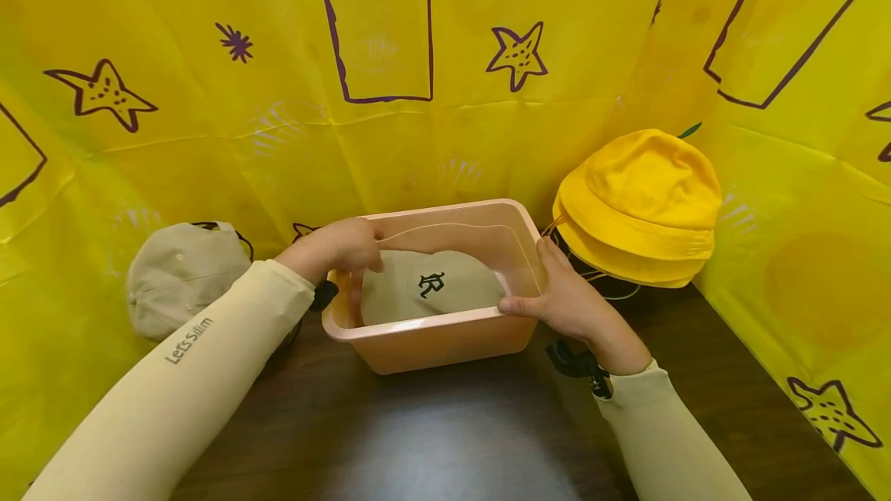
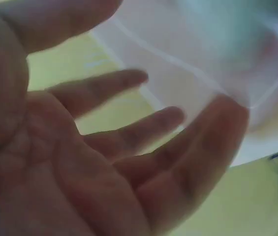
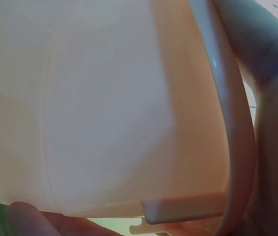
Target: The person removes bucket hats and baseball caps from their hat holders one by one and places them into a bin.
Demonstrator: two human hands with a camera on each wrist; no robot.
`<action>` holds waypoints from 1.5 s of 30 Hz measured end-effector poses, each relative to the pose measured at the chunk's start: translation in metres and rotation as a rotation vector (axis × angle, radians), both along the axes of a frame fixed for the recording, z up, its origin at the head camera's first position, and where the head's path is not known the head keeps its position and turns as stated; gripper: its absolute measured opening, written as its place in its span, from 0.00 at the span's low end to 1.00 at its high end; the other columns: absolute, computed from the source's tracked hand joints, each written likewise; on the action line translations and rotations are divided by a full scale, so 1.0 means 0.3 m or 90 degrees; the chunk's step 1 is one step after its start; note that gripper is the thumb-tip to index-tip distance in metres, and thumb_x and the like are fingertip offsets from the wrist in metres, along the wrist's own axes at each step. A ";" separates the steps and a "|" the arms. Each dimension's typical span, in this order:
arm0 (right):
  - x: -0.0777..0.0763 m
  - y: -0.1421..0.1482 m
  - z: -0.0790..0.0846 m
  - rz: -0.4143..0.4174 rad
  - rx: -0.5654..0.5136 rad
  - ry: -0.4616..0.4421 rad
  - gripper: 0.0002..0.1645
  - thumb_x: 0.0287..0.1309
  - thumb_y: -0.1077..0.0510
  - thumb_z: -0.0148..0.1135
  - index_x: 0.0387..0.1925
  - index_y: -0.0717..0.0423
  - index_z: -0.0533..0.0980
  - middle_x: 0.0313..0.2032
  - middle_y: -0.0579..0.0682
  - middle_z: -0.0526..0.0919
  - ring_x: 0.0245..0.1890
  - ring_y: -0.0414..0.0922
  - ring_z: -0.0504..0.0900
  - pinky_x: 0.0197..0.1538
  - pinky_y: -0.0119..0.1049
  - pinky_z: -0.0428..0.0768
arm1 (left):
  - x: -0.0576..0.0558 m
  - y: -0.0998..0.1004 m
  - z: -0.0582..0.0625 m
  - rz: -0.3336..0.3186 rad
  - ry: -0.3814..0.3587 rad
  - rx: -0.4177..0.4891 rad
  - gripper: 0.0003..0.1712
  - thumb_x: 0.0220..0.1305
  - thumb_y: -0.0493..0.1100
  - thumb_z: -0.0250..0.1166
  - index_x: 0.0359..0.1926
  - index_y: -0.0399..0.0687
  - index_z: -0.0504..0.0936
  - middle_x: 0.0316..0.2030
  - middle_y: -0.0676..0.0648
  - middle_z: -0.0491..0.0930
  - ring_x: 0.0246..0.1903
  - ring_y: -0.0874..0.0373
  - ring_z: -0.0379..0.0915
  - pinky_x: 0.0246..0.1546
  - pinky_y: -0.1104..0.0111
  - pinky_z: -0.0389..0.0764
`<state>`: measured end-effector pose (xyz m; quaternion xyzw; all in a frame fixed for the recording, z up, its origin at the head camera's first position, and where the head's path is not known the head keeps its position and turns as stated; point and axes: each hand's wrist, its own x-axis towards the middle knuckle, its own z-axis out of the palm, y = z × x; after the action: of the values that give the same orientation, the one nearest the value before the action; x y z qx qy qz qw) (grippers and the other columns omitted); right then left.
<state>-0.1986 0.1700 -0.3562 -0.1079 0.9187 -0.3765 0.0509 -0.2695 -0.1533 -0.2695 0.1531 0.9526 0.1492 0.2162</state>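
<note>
A pale pink plastic bin (image 1: pixel 445 342) stands on the dark table, with a beige baseball cap (image 1: pixel 400 288) inside, its black letter facing up. My left hand (image 1: pixel 348 244) reaches over the bin's left end, beside the cap. In the left wrist view its fingers (image 2: pixel 168 118) are extended and spread, with nothing visible in the palm. My right hand (image 1: pixel 567 292) grips the right end of the bin, thumb over the front corner of the rim. The right wrist view shows its fingertips (image 3: pixel 28 219) below the bin wall.
Another beige cap (image 1: pixel 184 269) lies on the table left of the bin, partly behind my left forearm. Stacked yellow bucket hats (image 1: pixel 640 207) with thin cords sit close to the bin's right end. Yellow patterned sheeting (image 1: pixel 445 145) encloses the back and sides.
</note>
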 end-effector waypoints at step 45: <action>0.016 -0.004 0.009 0.002 0.046 -0.007 0.81 0.43 0.29 0.75 0.77 0.63 0.35 0.77 0.62 0.34 0.73 0.63 0.46 0.68 0.60 0.54 | -0.053 0.376 -0.418 -0.483 -0.062 -0.246 0.38 0.71 0.58 0.55 0.77 0.78 0.52 0.78 0.56 0.36 0.75 0.48 0.37 0.70 0.48 0.45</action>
<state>-0.1938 0.1688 -0.3534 -0.1057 0.9311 -0.3439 0.0601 -0.2854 -0.0404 -0.3949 0.4422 0.8280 -0.1150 0.3252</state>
